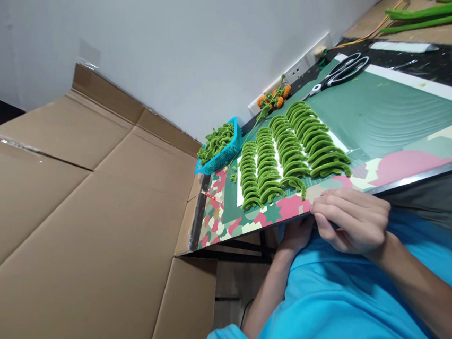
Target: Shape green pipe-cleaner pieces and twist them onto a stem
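Head view: fuzzy green crescents (290, 153) lie in 4 rows.

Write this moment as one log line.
right hand: by table edge, fingers bent, grip unclear | left hand: below edge, partly hidden | things: four rows of curved green chenille pieces, scissors, blue basket

**Soft Indoor Light, Slanted View**

Even light reaches the pale wall (162, 35) and my right hand (351, 219), while my left hand (297, 233) sits in shadow under the table edge (421, 177), which gleams farther right. Clear tape (8, 142) glints on the cardboard (96, 231). Wide-angle distortion stretches the outer edges; the scissors (328, 83) look reasonably sharp.
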The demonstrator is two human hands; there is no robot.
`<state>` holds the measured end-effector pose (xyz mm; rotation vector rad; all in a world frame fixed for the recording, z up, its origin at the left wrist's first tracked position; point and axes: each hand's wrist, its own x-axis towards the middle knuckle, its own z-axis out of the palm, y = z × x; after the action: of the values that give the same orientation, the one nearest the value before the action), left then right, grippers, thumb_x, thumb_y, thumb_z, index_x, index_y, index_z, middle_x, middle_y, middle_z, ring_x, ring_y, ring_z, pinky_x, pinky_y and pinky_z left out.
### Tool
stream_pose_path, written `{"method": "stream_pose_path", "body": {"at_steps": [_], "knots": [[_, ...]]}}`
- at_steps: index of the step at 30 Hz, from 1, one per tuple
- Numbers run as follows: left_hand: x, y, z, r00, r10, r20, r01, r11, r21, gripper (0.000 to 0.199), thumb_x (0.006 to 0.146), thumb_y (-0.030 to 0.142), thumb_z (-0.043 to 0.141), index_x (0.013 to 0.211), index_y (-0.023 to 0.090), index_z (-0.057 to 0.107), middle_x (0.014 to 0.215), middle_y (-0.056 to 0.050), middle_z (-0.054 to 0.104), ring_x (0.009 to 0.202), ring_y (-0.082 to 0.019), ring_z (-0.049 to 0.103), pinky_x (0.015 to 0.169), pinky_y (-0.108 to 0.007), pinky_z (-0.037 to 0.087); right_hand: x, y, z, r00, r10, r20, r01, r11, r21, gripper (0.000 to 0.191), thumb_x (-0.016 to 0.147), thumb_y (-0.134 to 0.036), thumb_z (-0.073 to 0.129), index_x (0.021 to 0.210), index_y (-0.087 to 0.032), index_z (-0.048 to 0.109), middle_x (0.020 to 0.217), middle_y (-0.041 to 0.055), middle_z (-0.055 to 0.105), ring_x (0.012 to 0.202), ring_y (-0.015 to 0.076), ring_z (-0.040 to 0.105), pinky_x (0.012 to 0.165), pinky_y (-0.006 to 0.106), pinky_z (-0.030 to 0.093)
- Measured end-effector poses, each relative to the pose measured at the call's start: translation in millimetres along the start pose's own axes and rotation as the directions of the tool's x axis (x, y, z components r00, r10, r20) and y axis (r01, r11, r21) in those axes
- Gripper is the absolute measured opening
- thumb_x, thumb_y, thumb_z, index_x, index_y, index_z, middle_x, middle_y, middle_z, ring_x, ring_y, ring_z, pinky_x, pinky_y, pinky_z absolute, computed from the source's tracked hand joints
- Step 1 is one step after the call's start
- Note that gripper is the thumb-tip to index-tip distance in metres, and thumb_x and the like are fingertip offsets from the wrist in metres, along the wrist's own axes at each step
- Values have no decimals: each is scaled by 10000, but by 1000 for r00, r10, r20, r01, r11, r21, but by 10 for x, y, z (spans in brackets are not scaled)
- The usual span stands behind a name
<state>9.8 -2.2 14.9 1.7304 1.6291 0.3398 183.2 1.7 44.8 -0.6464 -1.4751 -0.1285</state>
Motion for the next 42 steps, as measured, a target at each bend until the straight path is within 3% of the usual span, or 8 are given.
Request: {"method": "stream_pose_path", "body": {"at_steps": [7, 21, 27, 32, 38, 42], "knots": [[1, 26, 1, 1000, -25, -10, 25, 999, -19, 390, 1024, 348, 448, 1318, 219, 669, 1388, -87, 703, 1448, -278, 534, 1311, -433, 341, 9, -3, -4, 1000, 8, 5, -8, 1000, -10, 59, 892, -123, 654, 862, -171, 670, 743, 25, 732, 700, 177, 699, 687, 306, 559], [-1, 114, -15, 997, -83, -12, 82, 996, -39, 391, 990, 341, 438, 1254, 194, 685, 1361, -83, 718, 1447, -257, 538, 1269, -368, 382, 26, -3, -10, 1000, 24, 3, -24, 1000, -17, 92, 926, -149, 625, 850, -199, 638, 750, 11, 737, 693, 156, 692, 666, 291, 528], [-11, 146, -27, 997, -72, -33, 70, 997, -36, 400, 978, 351, 443, 1248, 185, 689, 1399, -98, 691, 1468, -272, 510, 1286, -374, 344, 28, -3, -7, 1000, 20, -2, -20, 1000, -23, 85, 919, -139, 638, 852, -192, 645, 758, 11, 735, 702, 152, 692, 695, 292, 534], [2, 65, 2, 993, -112, -32, 113, 993, 16, 433, 987, 409, 432, 1269, 174, 662, 1435, -111, 664, 1498, -281, 470, 1274, -367, 355, 34, -5, -8, 1000, 28, 1, -28, 999, -23, 104, 930, -144, 618, 845, -198, 644, 759, 7, 734, 728, 153, 699, 692, 292, 529], [50, -157, 71, 998, -52, -36, 53, 998, 22, 461, 1000, 441, 413, 1284, 160, 642, 1469, -135, 626, 1475, -270, 498, 1282, -337, 330, 42, -3, -12, 1000, 22, 13, -21, 999, -26, 104, 931, -146, 623, 841, -197, 633, 761, 14, 738, 691, 147, 684, 650, 287, 501], [51, -167, 75, 998, -62, -24, 61, 998, -14, 454, 1010, 450, 403, 1286, 170, 631, 1453, -117, 644, 1465, -250, 511, 1272, -325, 347, 39, -2, -8, 1000, 26, 12, -26, 999, -23, 104, 931, -144, 618, 842, -193, 639, 755, 11, 727, 696, 147, 687, 670, 284, 506]]}}
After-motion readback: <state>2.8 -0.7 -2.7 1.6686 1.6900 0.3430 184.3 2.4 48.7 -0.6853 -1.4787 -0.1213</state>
